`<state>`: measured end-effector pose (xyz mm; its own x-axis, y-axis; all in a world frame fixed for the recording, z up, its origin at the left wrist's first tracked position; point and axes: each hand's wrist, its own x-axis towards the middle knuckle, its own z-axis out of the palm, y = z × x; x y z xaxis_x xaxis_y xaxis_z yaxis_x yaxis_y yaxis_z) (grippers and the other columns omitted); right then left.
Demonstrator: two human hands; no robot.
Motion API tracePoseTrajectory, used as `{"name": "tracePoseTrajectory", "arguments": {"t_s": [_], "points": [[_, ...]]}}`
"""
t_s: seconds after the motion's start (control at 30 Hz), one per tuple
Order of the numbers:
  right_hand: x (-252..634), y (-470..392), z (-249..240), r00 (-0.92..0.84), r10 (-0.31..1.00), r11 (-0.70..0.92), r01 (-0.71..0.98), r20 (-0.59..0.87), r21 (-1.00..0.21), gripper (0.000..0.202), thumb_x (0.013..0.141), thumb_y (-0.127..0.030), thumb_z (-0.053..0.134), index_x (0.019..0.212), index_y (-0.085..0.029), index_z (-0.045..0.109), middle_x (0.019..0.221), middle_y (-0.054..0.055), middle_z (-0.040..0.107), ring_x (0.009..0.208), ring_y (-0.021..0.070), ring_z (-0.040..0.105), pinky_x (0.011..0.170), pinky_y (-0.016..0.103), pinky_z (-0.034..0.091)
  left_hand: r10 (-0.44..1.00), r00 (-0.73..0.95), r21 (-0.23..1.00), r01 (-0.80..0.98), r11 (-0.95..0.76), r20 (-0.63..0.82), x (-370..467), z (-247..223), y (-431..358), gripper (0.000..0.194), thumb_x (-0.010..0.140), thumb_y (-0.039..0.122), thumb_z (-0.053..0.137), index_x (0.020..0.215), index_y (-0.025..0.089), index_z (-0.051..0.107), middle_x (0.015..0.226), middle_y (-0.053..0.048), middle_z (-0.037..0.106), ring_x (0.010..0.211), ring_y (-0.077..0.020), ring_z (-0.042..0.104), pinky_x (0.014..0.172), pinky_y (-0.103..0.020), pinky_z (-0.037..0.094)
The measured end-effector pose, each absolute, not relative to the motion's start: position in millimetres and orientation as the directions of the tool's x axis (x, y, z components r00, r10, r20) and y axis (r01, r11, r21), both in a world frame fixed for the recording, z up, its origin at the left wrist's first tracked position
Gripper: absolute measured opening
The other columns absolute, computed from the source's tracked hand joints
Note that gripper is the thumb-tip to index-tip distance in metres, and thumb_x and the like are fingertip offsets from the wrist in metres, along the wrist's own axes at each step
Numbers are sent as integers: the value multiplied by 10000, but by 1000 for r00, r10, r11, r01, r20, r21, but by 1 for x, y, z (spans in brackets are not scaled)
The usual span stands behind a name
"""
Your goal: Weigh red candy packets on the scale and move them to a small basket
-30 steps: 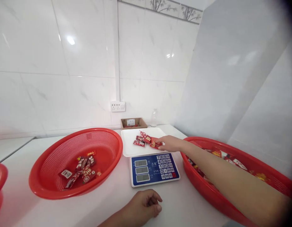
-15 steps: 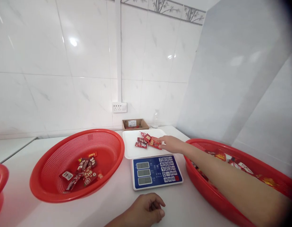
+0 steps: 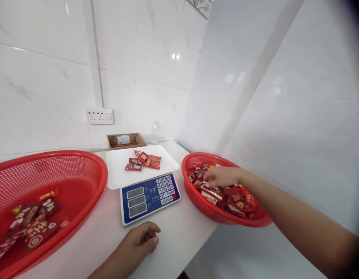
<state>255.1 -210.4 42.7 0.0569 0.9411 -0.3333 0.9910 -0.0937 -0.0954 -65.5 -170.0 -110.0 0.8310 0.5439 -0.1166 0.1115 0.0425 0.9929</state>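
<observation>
My right hand (image 3: 221, 176) reaches into the red basket (image 3: 196, 199) on the right, fingertips pointing down at the snack packets (image 3: 236, 195) heaped inside. Its thumb and index finger look apart, and I see nothing held between them. On the table in front of the digital scale (image 3: 152, 199) rests my left hand (image 3: 138, 242), fingers loosely curled and apart from the thumb, with nothing in it. Several small red snack packets (image 3: 152, 161) lie together on the scale's white tray (image 3: 118, 164).
A larger red basket (image 3: 94, 170) at the left holds several red and brown packets (image 3: 37, 232). Behind the tray stand a small cardboard box (image 3: 138, 140) and a clear bottle (image 3: 155, 133) near the tiled wall. The table's right edge runs beneath the right basket.
My right hand has left a red packet on the scale tray and moved right, into the right basket. The view has turned right. My left hand remains in front of the scale.
</observation>
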Motion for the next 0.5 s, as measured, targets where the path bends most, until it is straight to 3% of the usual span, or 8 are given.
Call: {"name": "tracePoseTrajectory", "arguments": {"t_s": [0.1,0.3,0.4,0.5], "points": [[252,-209,25,68,942,-100,992,-329,-81,182,693,-321,558,821,-252,667,825,31,682,746,231,620,660,323,459,548,828,992,115,48,-123,-66,-110,-171,298,732,423,570,900,179,550,684,31,465,663,-135,444,640,-251,359],[246,-206,9,150,936,-175,983,-318,-51,552,656,-214,585,1203,-226,505,1286,109,466,1103,310,487,872,400,403,551,824,991,128,45,-132,-65,-111,-170,301,739,414,563,922,176,544,700,25,466,681,-139,446,657,-258,363],[249,-213,14,177,930,-203,978,-323,-48,603,671,-166,552,1260,-230,441,1290,109,464,1126,310,467,885,411,393,551,825,992,120,40,-122,-65,-112,-170,309,742,422,559,928,176,545,704,22,471,681,-141,447,654,-259,366],[255,-222,22,169,935,-201,977,-312,-76,584,706,-263,541,1276,-240,414,1278,88,481,1119,290,475,891,397,394,551,826,992,120,34,-119,-65,-112,-170,304,746,422,558,926,177,547,698,24,473,676,-140,443,655,-261,366]]}}
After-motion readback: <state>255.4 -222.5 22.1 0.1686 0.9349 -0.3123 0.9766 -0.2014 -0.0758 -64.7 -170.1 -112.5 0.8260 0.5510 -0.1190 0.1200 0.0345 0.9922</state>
